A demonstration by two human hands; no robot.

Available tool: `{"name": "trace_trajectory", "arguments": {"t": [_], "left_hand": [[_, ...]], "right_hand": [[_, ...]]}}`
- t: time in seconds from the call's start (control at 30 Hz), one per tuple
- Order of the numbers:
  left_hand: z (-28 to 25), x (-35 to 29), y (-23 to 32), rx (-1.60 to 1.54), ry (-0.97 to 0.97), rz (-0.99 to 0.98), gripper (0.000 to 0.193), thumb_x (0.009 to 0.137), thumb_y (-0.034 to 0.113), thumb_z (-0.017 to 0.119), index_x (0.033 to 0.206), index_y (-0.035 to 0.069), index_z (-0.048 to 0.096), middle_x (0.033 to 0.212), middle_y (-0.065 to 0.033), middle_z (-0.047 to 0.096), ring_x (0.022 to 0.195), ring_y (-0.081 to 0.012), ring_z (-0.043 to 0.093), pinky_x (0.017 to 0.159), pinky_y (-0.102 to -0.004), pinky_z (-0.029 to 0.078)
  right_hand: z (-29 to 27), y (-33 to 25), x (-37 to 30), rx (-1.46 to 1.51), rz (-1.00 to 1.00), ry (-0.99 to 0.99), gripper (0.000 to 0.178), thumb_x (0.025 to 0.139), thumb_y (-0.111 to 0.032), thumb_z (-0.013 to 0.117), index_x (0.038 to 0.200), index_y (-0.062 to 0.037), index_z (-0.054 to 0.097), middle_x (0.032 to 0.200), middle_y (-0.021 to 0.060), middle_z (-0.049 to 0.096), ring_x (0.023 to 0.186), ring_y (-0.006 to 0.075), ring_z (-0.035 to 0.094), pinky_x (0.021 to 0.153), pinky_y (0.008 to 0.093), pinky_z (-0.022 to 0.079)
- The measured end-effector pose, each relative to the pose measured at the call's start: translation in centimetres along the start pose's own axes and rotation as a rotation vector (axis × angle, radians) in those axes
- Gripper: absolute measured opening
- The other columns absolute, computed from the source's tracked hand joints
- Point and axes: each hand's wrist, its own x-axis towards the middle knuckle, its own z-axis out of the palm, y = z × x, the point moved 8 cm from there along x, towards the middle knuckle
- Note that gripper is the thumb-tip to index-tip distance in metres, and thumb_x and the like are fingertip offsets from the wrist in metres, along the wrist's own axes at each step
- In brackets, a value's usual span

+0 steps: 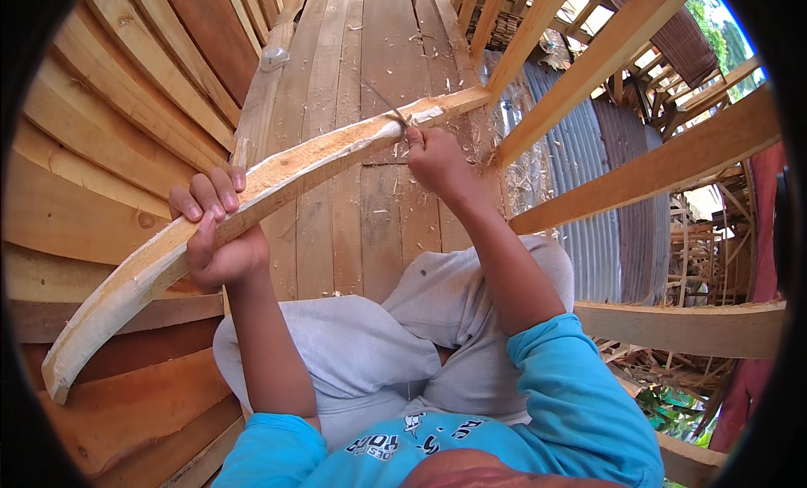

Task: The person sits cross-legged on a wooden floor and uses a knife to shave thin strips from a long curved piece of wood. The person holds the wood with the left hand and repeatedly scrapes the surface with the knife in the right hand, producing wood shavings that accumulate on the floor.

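A long pale wooden beam slants across my lap, its lower left end reaching far out and its upper right end near the railing posts. It looks curved here. My left hand is wrapped round the beam, fingers over the top and thumb on the near side. Farther along, my right hand is closed on a knife, whose thin dark blade crosses the beam's upper edge and points up and left. The handle is hidden inside my fist. Whitish, rough patches run along the beam's sides.
I sit cross-legged on a plank floor scattered with wood shavings. A plank wall rises close on the left. Wooden rails stand on the right, with corrugated metal sheets beyond. A small clear container sits by the wall.
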Motion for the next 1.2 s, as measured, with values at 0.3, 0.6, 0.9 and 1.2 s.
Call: {"name": "trace_trajectory", "arguments": {"t": [0.3,0.6,0.9,1.2], "left_hand": [[-0.2,-0.2,0.1,0.011,0.016,-0.015,0.024,0.069,0.016,0.062,0.081,0.018,0.041,0.072,0.0019,0.042,0.073,-0.0133,0.043,0.084,-0.0345,0.036],[0.1,-0.1,-0.2,0.002,0.002,-0.005,0.024,0.069,0.016,0.062,0.082,0.018,0.042,0.071,0.0017,0.042,0.073,-0.0136,0.043,0.084,-0.0348,0.036],[0.0,-0.3,0.0,0.006,0.018,-0.009,0.025,0.069,0.016,0.063,0.082,0.018,0.041,0.071,0.0018,0.042,0.073,-0.0136,0.043,0.085,-0.0350,0.036],[0.0,-0.1,0.0,0.004,0.020,-0.005,0.026,0.069,0.016,0.063,0.082,0.018,0.040,0.072,0.0018,0.042,0.073,-0.0135,0.042,0.085,-0.0352,0.036]], "right_hand": [[1.0,-2.5,-2.1,0.101,-0.134,-0.031,0.039,0.099,-0.030,0.049,0.083,0.0008,0.067,0.080,0.0271,0.066,0.081,0.0488,0.063,0.075,0.0564,0.048],[-0.6,1.0,0.8,0.023,-0.068,0.095,0.047,0.102,-0.033,0.048,0.077,0.0035,0.063,0.072,0.0276,0.062,0.075,0.0482,0.062,0.064,0.0513,0.045],[0.8,-0.7,-1.0,0.134,-0.074,0.063,0.042,0.100,-0.029,0.049,0.077,0.0023,0.066,0.073,0.0273,0.064,0.075,0.0470,0.064,0.067,0.0550,0.047],[1.5,-1.0,-1.6,0.118,-0.241,0.062,0.039,0.099,-0.030,0.050,0.083,0.0013,0.066,0.072,0.0271,0.064,0.075,0.0487,0.063,0.067,0.0569,0.047]]}}
